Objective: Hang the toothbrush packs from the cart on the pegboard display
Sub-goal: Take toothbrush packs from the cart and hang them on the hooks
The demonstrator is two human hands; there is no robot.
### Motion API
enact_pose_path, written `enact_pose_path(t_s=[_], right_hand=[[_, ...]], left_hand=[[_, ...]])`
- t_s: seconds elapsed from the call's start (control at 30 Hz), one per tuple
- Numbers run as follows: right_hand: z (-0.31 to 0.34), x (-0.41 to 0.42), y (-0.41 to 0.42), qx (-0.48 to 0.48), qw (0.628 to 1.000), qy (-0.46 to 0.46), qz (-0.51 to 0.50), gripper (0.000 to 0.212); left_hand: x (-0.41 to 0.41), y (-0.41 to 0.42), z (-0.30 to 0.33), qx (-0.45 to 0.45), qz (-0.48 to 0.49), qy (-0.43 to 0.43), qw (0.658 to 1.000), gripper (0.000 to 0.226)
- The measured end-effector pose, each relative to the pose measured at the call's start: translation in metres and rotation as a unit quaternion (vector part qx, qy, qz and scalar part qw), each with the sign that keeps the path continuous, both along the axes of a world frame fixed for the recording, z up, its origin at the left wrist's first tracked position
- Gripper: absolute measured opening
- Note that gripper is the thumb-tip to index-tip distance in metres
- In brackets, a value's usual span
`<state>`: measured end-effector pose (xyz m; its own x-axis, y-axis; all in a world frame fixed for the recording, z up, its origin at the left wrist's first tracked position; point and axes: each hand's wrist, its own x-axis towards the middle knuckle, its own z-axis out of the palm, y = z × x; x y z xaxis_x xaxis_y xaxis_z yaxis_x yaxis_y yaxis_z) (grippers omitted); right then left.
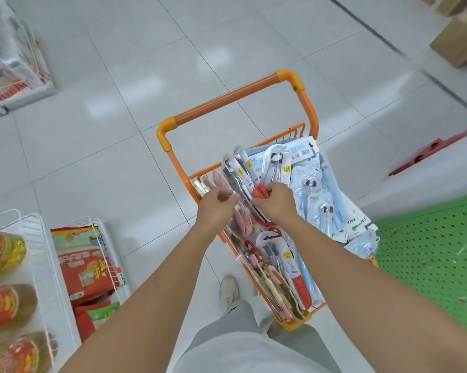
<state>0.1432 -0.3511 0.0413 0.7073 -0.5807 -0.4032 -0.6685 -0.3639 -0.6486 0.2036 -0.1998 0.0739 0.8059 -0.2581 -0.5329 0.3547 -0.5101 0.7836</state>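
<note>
2 hands (215, 208) (276, 201) grip toothbrush packs (244, 176) in 1 cart (227, 99).

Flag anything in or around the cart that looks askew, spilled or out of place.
The light blue toothbrush packs are heaped loosely and spill over the right rim of the orange cart, hanging toward the green pegboard. Both the left hand and right hand are gripping packs. Nothing looks damaged.

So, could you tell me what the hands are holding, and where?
Both hands, left and right, grip a bundle of toothbrush packs at its lower end, over the cart.
</note>
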Motion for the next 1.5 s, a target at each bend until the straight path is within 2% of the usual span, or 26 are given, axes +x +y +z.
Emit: enact_pose_path(t_s=[0.17, 0.27, 0.3, 0.37, 0.43, 0.57, 0.7, 0.77, 0.83, 0.9, 1.0, 1.1, 1.2, 1.33, 1.43, 1.5], right_hand=[[0.021, -0.022, -0.017, 0.129, 0.982, -0.095, -0.104, 0.014], [0.054, -0.045, -0.023, 0.24, 0.94, -0.169, -0.172, 0.016], [0.067, -0.053, -0.022, 0.283, 0.923, -0.195, -0.174, 0.02], [0.09, -0.072, -0.019, 0.317, 0.91, -0.227, -0.141, 0.027], [0.107, -0.091, -0.018, 0.305, 0.916, -0.234, -0.114, 0.031], [0.144, -0.139, -0.041, 0.253, 0.921, -0.262, -0.136, 0.038], [0.184, -0.196, -0.072, 0.186, 0.9, -0.323, -0.227, 0.033], [0.194, -0.224, -0.083, 0.142, 0.89, -0.35, -0.256, 0.021], [0.198, -0.253, -0.092, 0.104, 0.88, -0.369, -0.28, 0.015], [0.199, -0.279, -0.099, 0.087, 0.87, -0.383, -0.298, 0.014], [0.199, -0.317, -0.107, 0.059, 0.867, -0.404, -0.285, 0.012], [0.205, -0.349, -0.112, 0.021, 0.865, -0.429, -0.257, 0.011], [0.212, -0.371, -0.117, -0.006, 0.872, -0.432, -0.232, 0.013], [0.216, -0.38, -0.129, -0.019, 0.873, -0.421, -0.246, 0.016], [0.216, -0.373, -0.13, -0.026, 0.89, -0.393, -0.23, 0.014], [0.213, -0.366, -0.127, -0.023, 0.889, -0.394, -0.234, 0.013]], left_hand=[[-0.004, -0.012, 0.014, 0.032, -0.016, -0.059, 0.998, 0.045], [-0.011, -0.026, 0.029, -0.002, 0.011, -0.014, 1.0, 0.083], [-0.014, -0.032, 0.037, -0.038, 0.019, 0.013, 0.999, 0.083], [-0.023, -0.047, 0.056, -0.141, 0.016, 0.043, 0.989, 0.059], [-0.034, -0.062, 0.077, -0.218, -0.012, 0.038, 0.975, 0.036], [-0.061, -0.097, 0.103, -0.296, -0.129, 0.034, 0.946, 0.028], [-0.099, -0.133, 0.121, -0.301, -0.289, 0.054, 0.907, 0.044], [-0.125, -0.148, 0.128, -0.297, -0.338, 0.062, 0.891, 0.057], [-0.153, -0.161, 0.135, -0.295, -0.366, 0.064, 0.88, 0.06], [-0.181, -0.17, 0.144, -0.304, -0.37, 0.045, 0.877, 0.048], [-0.219, -0.178, 0.154, -0.336, -0.305, 0.045, 0.89, 0.035], [-0.246, -0.186, 0.156, -0.344, -0.265, 0.055, 0.899, 0.04], [-0.263, -0.192, 0.159, -0.327, -0.267, 0.051, 0.905, 0.036], [-0.262, -0.186, 0.164, -0.302, -0.252, 0.038, 0.918, 0.033], [-0.25, -0.177, 0.167, -0.301, -0.244, 0.019, 0.921, 0.046], [-0.246, -0.174, 0.17, -0.306, -0.244, -0.003, 0.92, 0.051]])
